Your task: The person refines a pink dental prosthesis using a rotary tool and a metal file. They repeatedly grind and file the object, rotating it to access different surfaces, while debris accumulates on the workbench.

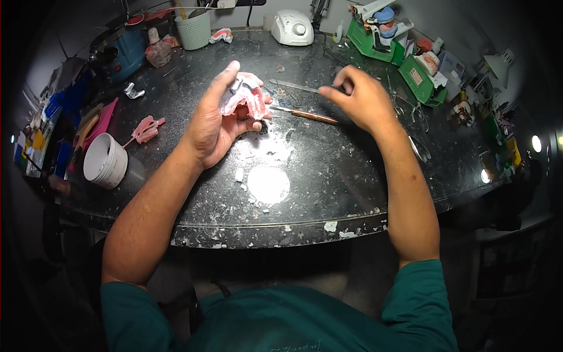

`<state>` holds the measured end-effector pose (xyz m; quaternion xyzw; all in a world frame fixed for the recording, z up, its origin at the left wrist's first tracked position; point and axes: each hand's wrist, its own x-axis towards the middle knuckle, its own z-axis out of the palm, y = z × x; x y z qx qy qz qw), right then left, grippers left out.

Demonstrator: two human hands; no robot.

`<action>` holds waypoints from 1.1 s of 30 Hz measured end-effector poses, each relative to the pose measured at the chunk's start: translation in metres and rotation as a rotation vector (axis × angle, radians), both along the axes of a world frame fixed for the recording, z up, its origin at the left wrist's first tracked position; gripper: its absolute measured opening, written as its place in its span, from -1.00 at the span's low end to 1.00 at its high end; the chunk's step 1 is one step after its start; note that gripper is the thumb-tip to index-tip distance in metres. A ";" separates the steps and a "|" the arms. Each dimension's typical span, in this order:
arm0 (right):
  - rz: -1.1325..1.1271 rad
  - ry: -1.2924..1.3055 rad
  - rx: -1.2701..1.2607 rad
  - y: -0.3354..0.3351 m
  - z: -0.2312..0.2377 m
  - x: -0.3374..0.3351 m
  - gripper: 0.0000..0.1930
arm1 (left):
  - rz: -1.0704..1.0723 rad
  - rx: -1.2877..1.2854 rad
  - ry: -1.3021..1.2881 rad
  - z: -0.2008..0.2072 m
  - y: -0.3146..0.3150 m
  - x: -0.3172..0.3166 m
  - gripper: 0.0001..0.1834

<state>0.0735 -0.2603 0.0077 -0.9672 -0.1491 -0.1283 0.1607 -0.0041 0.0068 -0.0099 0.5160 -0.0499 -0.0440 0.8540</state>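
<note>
My left hand [214, 120] is raised over the middle of the bench, its fingers around a dental model [253, 101] in white and pink, horseshoe-shaped. My right hand [362, 97] is to the right, thumb and fingers curled at the end of a long flat metal spatula [296, 86]. Its handle is mostly hidden by the hand. A wax knife [314, 116] with a brown handle lies on the bench between the hands, its metal end pointing toward the model.
On the left are a white tub [105, 161], a pink wax piece [145, 129] and a blue machine [119, 56]. At the back stand a pale green pot [193, 30] and a white control box [292, 28]. Green bins [419, 79] and metal instruments [419, 148] are on the right.
</note>
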 end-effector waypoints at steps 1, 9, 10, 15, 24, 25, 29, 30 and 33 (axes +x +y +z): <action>0.184 0.077 0.026 0.006 -0.003 -0.003 -0.48 | 0.009 0.018 -0.019 -0.001 0.002 0.000 -0.50; 0.414 0.218 0.099 0.011 -0.013 -0.007 -0.74 | -0.008 0.060 -0.150 -0.009 0.009 0.005 -0.61; 0.402 0.170 0.082 0.011 -0.015 -0.007 -0.75 | -0.009 0.061 -0.134 -0.010 0.010 0.005 -0.61; 0.368 0.124 0.468 0.018 -0.007 -0.010 -0.76 | 0.032 0.057 -0.117 -0.008 0.004 0.005 -0.57; 0.550 -0.251 0.270 0.057 -0.011 -0.053 -0.75 | 0.031 -0.101 -0.097 -0.017 0.005 0.009 -0.54; 0.523 -0.260 0.259 0.058 -0.011 -0.055 -0.76 | 0.071 -0.097 -0.084 -0.015 0.002 0.008 -0.54; 0.426 -0.322 0.168 0.062 -0.013 -0.063 -0.80 | 0.097 -0.098 -0.093 -0.014 -0.003 0.008 -0.53; 0.404 -0.345 0.132 0.063 -0.014 -0.065 -0.81 | 0.089 -0.055 -0.102 -0.014 -0.003 0.008 -0.52; 0.343 -0.443 0.023 0.071 -0.018 -0.072 -0.83 | 0.073 0.052 -0.118 -0.017 0.001 0.009 -0.49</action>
